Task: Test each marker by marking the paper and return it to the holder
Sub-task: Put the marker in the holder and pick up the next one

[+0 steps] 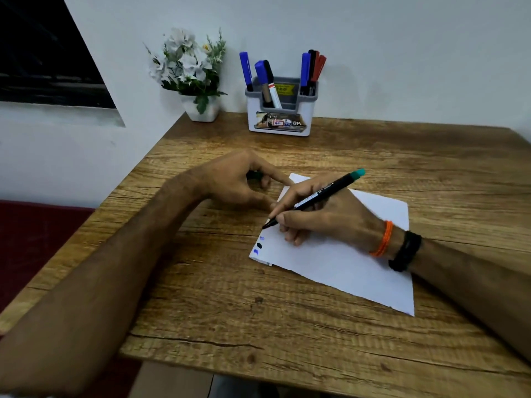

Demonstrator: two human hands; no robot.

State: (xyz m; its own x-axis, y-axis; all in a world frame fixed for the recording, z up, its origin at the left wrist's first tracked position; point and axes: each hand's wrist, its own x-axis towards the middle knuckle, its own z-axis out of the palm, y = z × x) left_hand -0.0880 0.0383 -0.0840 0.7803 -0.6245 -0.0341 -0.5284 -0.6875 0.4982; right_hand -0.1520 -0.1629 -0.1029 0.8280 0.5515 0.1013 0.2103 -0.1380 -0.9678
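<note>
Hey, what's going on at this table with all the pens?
A person is trying out markers on a sheet of paper. The right hand holds a black marker with a green end, its tip at the paper's left edge, just above three small test marks. The left hand rests on the wooden table by the paper's corner, curled around something small and dark. More markers stand in the holder by the wall.

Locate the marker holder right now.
Head view: the marker holder stands at the table's far edge by the wall, right of the flower pot, beyond both hands.
</note>
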